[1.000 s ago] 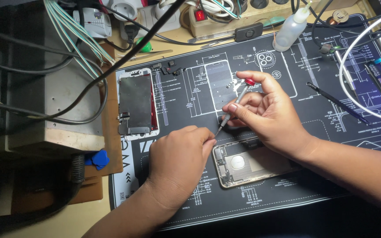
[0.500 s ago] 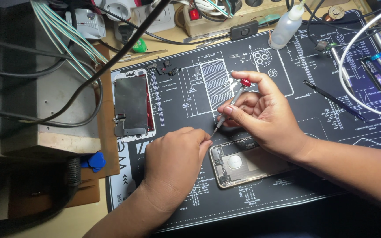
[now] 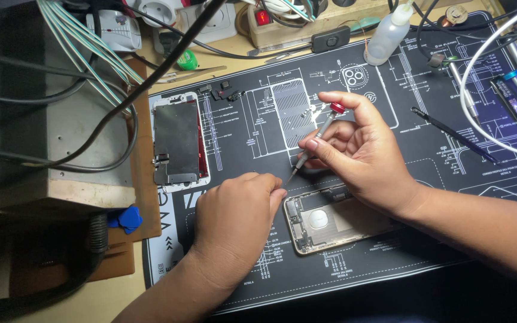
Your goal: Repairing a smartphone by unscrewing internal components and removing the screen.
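- The right hand point(image 3: 366, 149) is pinching a red-capped screwdriver point(image 3: 317, 139), fingers closed around its shaft, tip now lifted slightly above the mat.
- The left hand point(image 3: 234, 224) is curled loosely, fingertips meeting at the tip; whether it holds anything, I cannot tell.
- The opened phone frame point(image 3: 330, 221) is lying just beside both hands, its position unchanged.
- The detached screen point(image 3: 178, 143) is resting left; the black mat point(image 3: 426, 173) is leaving bare room to the right.

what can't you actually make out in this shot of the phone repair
Head view only:
- Screwdriver tip: too small, and it ends close by the left hand, so what it touches is unclear.
- Left fingertips: curled under, so anything pinched there is hidden.
- Phone right end: covered by the right hand and wrist.
- Phone's inner parts: too small to identify.
- White cable: cut off by the right edge.
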